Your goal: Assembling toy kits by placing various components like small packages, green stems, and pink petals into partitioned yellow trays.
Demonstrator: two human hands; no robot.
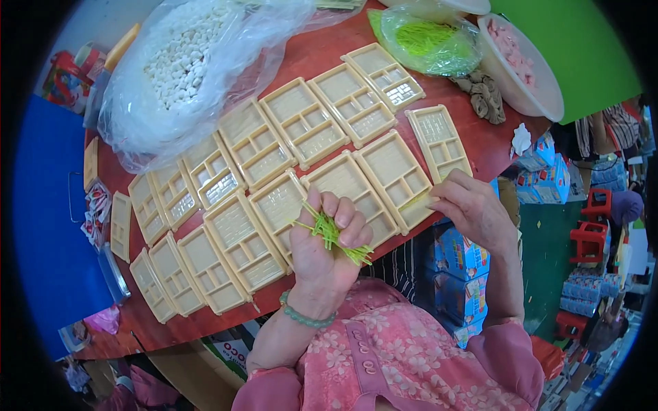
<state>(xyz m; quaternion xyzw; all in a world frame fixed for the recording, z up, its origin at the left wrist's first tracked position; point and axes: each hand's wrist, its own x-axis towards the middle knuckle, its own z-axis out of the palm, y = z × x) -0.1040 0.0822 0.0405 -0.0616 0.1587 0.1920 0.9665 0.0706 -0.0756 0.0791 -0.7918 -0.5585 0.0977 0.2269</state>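
My left hand [330,240] is closed in a fist around a bunch of thin yellow-green strips [327,231], whose ends poke out between the fingers. It is raised over the near row of beige compartment trays. The fingertips of my right hand [469,209] are pinched together at the near right corner of one beige tray [391,161]. Whatever they hold, if anything, is too small to make out. A little yellow-green shows in that tray's near compartment, beside the fingertips. Just beyond my right hand lies another beige tray [433,127], set at an angle.
Several more beige trays [301,113] stand in two rows on the red table [308,51]. At the back are a clear bag of white pieces [185,61], a bag of green strips [428,38], a crumpled brown cloth [483,96] and a white basin [541,89] of pink pieces.
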